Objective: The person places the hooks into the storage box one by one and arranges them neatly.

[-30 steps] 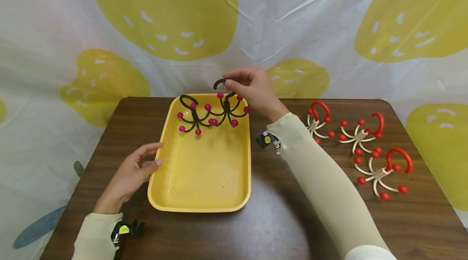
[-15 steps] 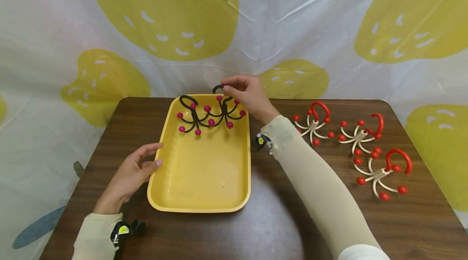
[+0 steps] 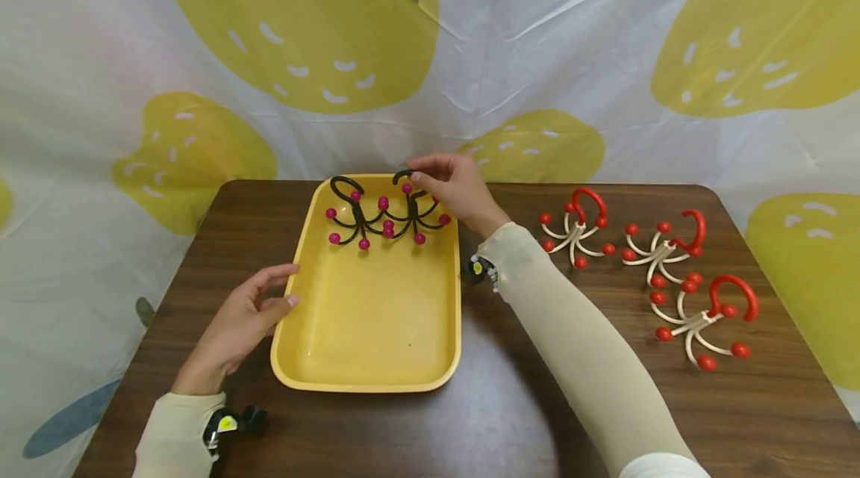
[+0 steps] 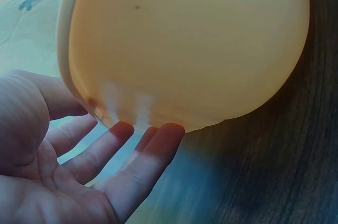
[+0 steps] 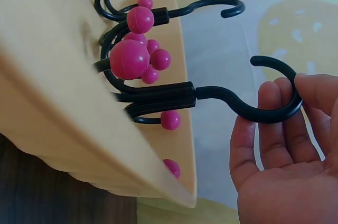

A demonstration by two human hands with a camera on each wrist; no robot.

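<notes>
A dark brown wooden table [image 3: 510,403] stood before a white cloth backdrop printed with big yellow strawberries [image 3: 295,22]. On it lay a shallow rectangular yellow plastic tray [image 3: 376,381], and the left hand [image 3: 235,325] rested open beside its near left corner, straight fingertips [image 4: 158,139] touching the rim. At the tray's far end sat a black multi-armed wire hook with pink ball tips [image 3: 352,213]. Beside it was a second black pink-tipped hook [image 3: 413,213], whose curved top loop the right hand [image 3: 453,190] pinched between thumb and curled fingers [image 5: 274,102]. A second before, that hook had hung well above the tray; over the last second the hand had lowered it until it seemed to sit on the tray floor, though whether its tips fully rested there was hard to tell. The placing looked nearly finished, the grip not yet let go. Three white wire hooks with red ball tips [image 3: 661,246] lay on the table to the right, apart from the tray.
</notes>
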